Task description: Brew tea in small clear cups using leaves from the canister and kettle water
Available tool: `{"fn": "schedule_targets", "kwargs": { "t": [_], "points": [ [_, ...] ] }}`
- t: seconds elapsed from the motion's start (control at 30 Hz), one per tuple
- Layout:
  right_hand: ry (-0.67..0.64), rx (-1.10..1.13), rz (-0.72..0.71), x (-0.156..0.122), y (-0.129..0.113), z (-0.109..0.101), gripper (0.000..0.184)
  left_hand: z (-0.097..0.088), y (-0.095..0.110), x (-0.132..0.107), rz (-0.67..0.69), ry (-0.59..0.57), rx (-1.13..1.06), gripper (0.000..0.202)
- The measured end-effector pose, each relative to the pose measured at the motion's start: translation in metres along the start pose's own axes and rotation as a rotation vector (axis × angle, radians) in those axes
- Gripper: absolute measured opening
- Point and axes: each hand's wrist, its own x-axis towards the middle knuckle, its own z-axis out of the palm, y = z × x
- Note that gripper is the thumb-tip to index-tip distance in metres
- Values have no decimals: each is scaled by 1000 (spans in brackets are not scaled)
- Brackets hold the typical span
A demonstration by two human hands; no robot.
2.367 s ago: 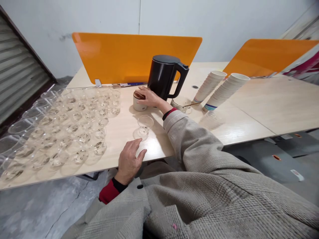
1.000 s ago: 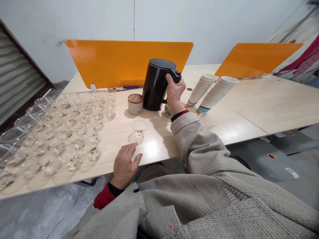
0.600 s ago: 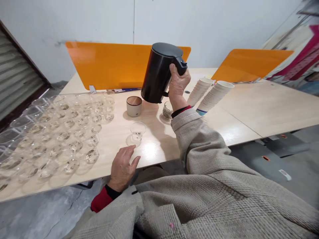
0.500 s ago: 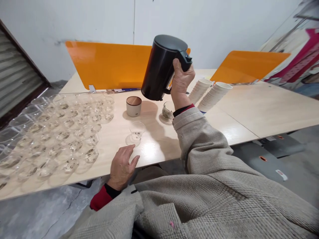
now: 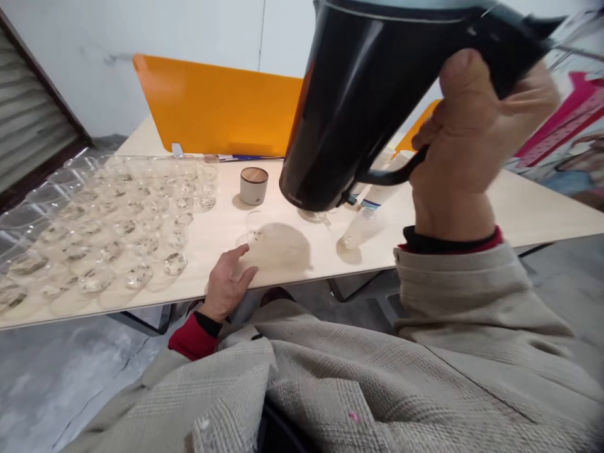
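My right hand [image 5: 472, 126] is wrapped round the handle of a black electric kettle [image 5: 358, 107], held tilted in the air close to the camera. Its top is cut off by the upper edge of the view. At the table's front edge, my left hand [image 5: 227, 283] is open, thumb and fingers apart, holding nothing. Just beyond its fingertips stands a single clear cup [image 5: 255, 231] with small dark bits at its bottom. The kettle's shadow falls on the table beside this cup.
Many clear cups [image 5: 127, 229] with dark bits in them stand in rows at left. A pale canister [image 5: 253, 189] with a wooden lid is behind the single cup. Stacked clear cups [image 5: 363, 228] lie below the kettle. An orange divider [image 5: 217, 110] borders the table's back.
My right hand has brought the kettle up and to the right, much nearer the camera. Stacked clear cups, earlier hidden behind my arm, now show. My left hand stays open near the single cup.
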Motion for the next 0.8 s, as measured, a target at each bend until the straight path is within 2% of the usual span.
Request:
{"fn": "schedule_targets", "kwargs": {
  "t": [0.03, 0.1, 0.2, 0.27, 0.37, 0.5, 0.67, 0.8],
  "points": [
    [72, 39, -30, -11, -20, -5, 28, 1, 6, -1, -9, 4, -63, 47],
    [-17, -4, -4, -31, -53, -13, 35, 7, 23, -2, -17, -38, -225, 51],
    [-148, -147, 66, -49, -79, -22, 34, 19, 52, 4, -96, -162, -532, 72],
    [-206, -161, 145, -54, -84, -26, 32, 27, 70, 12, -175, -191, -705, 90],
    [-308, -167, 268, -59, -87, -29, 29, 34, 91, 27, -221, -240, -901, 101],
    [-404, -220, 390, -62, -92, -23, 32, 42, 106, 32, -341, -276, -994, 94],
    [-488, -285, 552, -57, -93, -11, 36, 55, 112, 18, -481, -304, -1078, 90],
    [-597, -267, 560, -50, -88, -9, 31, 64, 118, 7, -516, -292, -1119, 83]
  ]
}}
